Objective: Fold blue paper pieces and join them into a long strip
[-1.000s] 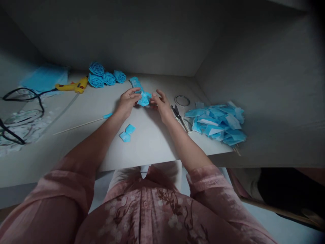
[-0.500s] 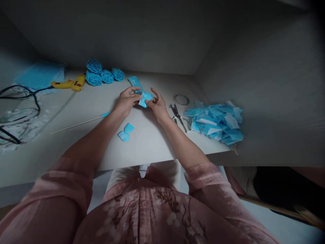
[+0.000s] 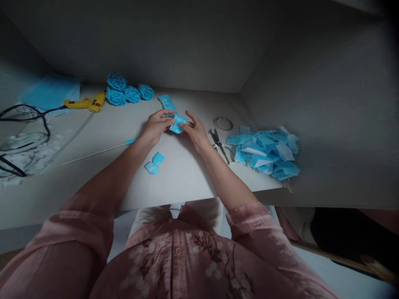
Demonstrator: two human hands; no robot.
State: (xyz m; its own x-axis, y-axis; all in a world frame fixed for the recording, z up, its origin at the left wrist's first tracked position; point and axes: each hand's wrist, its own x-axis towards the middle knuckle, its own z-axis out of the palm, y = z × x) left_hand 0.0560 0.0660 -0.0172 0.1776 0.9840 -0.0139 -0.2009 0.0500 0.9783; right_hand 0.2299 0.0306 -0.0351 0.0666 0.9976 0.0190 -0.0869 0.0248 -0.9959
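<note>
Cloth (image 3: 178, 125), blue and folded, is above the middle of the table (image 3: 181, 174), between both hands. The left hand (image 3: 156, 124) is nearly closed, thumb and fingers pinching the cloth's left side. The right hand (image 3: 193, 129) is partly open: its thumb presses the cloth's right side while the forefinger stands up, apart from it. A blue strip (image 3: 166, 101) runs from the cloth towards the far side; whether the two are joined is unclear.

Two blue pieces (image 3: 155, 163) lie nearer, just left of the middle. Further left are a stick (image 3: 96, 154) with a blue tip, a yellow glue gun (image 3: 89, 103) and four blue roses (image 3: 132, 94) at the far edge. On the right are scissors (image 3: 220, 145), a ring (image 3: 223, 123) and a blue heap (image 3: 268, 151).
</note>
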